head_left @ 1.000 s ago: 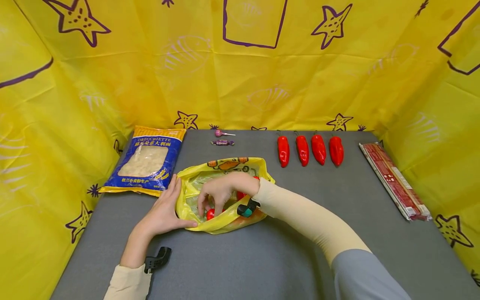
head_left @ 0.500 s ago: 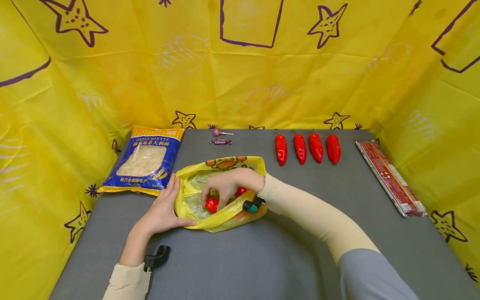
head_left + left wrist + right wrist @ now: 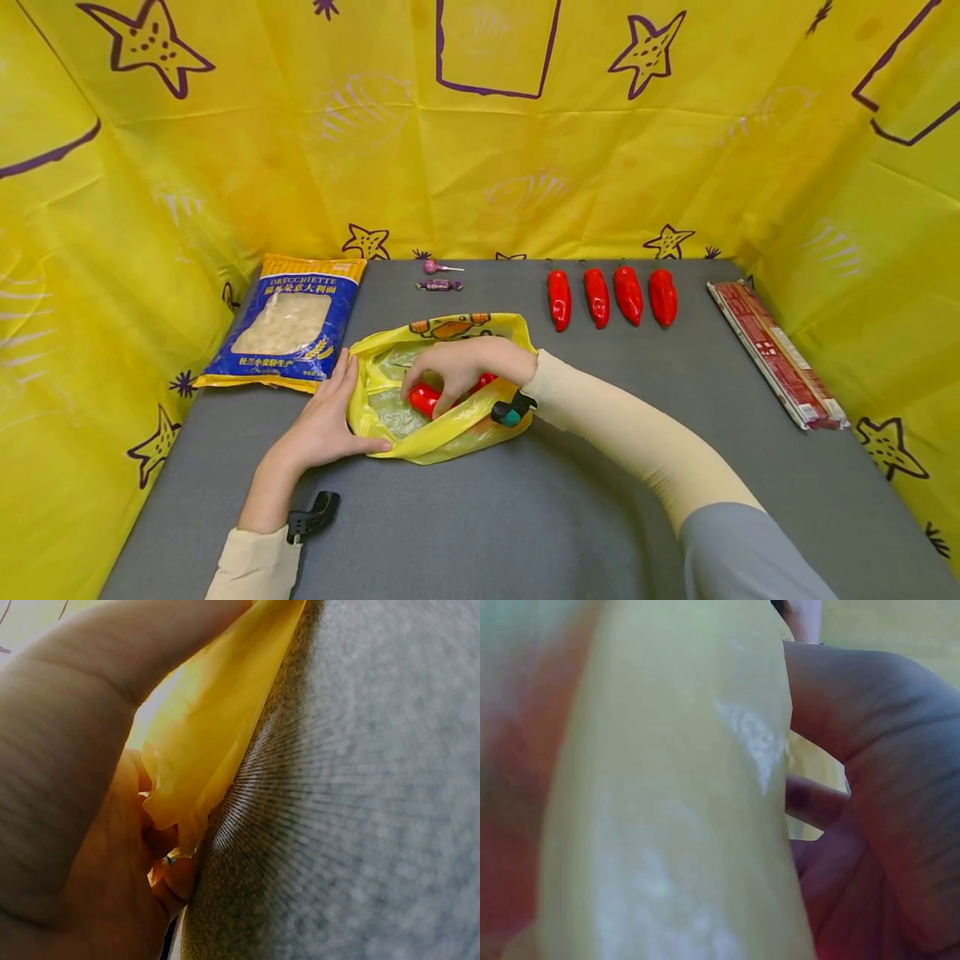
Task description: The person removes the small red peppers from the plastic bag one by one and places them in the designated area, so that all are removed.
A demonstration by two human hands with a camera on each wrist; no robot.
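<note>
On the grey bench [image 3: 420, 533], near its middle, we see a yellow plastic bag [image 3: 450, 446], whose mouth gapes upward and whose rear wall carries an orange printed drawing. The two hands are apart from each other, one at each side of it. With the left hand [image 3: 330, 421], the fingers and the thumb are spread, and they rest against the left side and front rim of the bag. The right hand [image 3: 450, 371] reaches into the mouth, and its thumb and fingers grip a glossy red pepper [image 3: 423, 401], which lies inside the bag. Beside this hand, also within the bag, we notice a smaller patch of red [image 3: 483, 381] (we cannot tell whether it belongs to the same pepper). From the right wrist, the bag's wall hides most of the grip.

Just to the left of the bag lies a blue and yellow packet of orecchiette [image 3: 285, 322]. Behind the bag we find a lollipop [image 3: 432, 267] and, in front of it, a purple wrapped candy [image 3: 440, 285]. Four red peppers [image 3: 597, 298] stand in a row farther right, and beyond them a long red packet [image 3: 777, 355] lies aslant.
</note>
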